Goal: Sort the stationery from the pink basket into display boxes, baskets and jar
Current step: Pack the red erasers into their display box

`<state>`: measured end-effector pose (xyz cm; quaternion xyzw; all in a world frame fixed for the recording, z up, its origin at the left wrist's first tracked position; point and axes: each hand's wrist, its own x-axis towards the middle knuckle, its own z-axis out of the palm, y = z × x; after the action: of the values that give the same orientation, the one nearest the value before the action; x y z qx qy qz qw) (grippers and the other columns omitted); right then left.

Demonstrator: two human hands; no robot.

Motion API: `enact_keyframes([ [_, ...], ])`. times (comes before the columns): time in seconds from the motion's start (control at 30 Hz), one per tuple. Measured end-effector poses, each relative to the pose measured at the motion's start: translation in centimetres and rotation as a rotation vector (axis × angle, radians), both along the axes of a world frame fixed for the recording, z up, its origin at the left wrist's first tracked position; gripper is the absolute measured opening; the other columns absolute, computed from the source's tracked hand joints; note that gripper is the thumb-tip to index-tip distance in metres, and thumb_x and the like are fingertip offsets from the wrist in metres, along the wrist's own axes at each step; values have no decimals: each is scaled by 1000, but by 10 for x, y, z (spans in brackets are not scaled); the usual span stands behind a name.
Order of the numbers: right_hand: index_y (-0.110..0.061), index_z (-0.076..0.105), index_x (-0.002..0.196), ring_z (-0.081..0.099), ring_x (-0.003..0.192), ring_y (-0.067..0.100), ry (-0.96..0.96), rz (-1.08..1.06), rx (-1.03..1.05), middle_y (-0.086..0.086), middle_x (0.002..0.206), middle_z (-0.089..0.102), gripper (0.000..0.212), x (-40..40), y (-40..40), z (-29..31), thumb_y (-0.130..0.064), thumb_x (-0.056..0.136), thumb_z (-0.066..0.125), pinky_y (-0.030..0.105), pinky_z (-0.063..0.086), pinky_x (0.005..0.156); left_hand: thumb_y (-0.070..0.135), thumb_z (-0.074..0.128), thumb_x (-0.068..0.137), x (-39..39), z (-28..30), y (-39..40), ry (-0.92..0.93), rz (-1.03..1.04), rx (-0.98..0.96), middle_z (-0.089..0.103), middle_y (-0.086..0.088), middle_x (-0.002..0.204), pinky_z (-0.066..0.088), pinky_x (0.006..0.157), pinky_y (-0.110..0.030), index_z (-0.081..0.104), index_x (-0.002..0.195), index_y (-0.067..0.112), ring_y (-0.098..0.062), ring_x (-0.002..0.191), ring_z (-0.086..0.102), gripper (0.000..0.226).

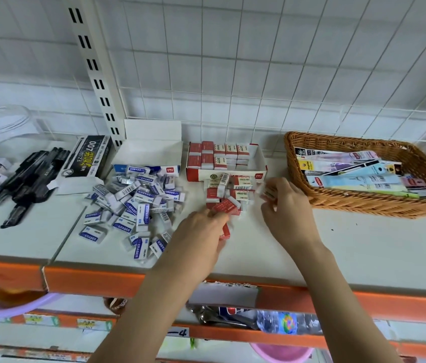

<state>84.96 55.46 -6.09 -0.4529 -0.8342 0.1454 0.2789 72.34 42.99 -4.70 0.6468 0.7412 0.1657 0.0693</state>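
White shelf (363, 258) w/ orange front edge carries everything. Wicker basket (319, 200) sits at far right, holding flat packets of pens/leads laid lengthwise. Left of centre, big loose pile of blue erasers (133, 205) spills in front of an open white-and-blue display box (151, 153), which looks empty inside. Next to it on the right, red display box (259, 158) w/ red-and-white erasers stacked upright in rows, filling approx. the left & middle; right end of the box bare. Small heap of red erasers (235, 189) lies just in front of that box, between both hands. Far left: black pens (31, 179) in a loose pile beside a black pen box (88, 158), w/ a clear jar (7, 132) behind, blurred.

Left hand (201, 231) is curled round several red erasers, one poking out above the fingers, another below the palm. Right hand (285, 203) pinches something small and reddish at its fingertips – blurred, likely one more eraser. Pink basket (10, 307) partly visible under the shelf edge at lower left.
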Motion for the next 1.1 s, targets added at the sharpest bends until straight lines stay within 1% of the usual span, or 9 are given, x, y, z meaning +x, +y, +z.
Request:
enact_keyframes([
  [0.1,-3,53,125,52,105,34,-58,120,41,16,116,61,45,-10,5,10,4,81,52,38,44,84,26,57,92,-5,6,-4,12,5,4,60,8,119,41,88,-20,52,120,28,-9,104,57,29],
  [0.2,-5,54,125,50,109,32,-138,203,30,14,121,58,39,-21,13,14,0,86,52,35,44,85,25,56,92,-14,10,-7,-4,13,20,59,8,119,40,84,-18,50,125,26,-9,103,56,34],
  [0.33,-9,49,125,45,114,28,-291,242,0,9,128,52,36,-28,21,12,-11,89,53,33,41,91,25,56,92,-26,16,-7,-36,79,59,56,3,128,40,92,-22,45,135,20,-12,112,53,45],
  [0.43,-11,45,125,41,117,26,-346,239,-21,7,130,47,37,-26,21,16,-18,90,54,32,39,95,24,57,91,-30,22,-1,-60,135,131,56,2,129,37,96,-21,47,135,17,-13,116,51,46],
  [0.6,-9,48,118,50,109,25,-317,166,-87,9,120,53,33,-19,18,18,-25,90,57,33,46,89,21,59,90,-28,36,29,-131,192,201,64,1,110,36,74,-17,62,115,15,-12,95,56,26],
  [0.7,-8,54,114,58,98,26,-315,128,-126,9,112,57,32,-13,17,20,-27,89,59,36,51,82,23,59,90,-25,37,56,-105,217,158,63,-1,112,37,75,-19,61,114,12,-16,100,58,26],
  [0.87,-7,59,106,58,85,23,-263,115,-144,9,101,64,23,-2,16,16,-21,88,60,27,46,67,19,57,92,-17,26,79,-41,88,69,61,-2,116,34,75,-17,54,122,13,-17,106,56,30],
  [0.93,-8,59,108,61,88,24,-236,114,-152,8,102,66,24,1,15,15,-19,87,60,30,49,70,16,56,93,-20,21,77,-7,97,62,59,-2,120,34,77,-18,48,128,13,-16,108,56,36],
  [1.1,-12,58,108,62,88,22,-240,95,-162,3,103,66,25,2,14,15,-24,87,62,31,53,73,13,55,93,-41,14,64,-43,184,-10,60,-4,120,40,78,-23,45,128,12,-17,104,58,37],
])
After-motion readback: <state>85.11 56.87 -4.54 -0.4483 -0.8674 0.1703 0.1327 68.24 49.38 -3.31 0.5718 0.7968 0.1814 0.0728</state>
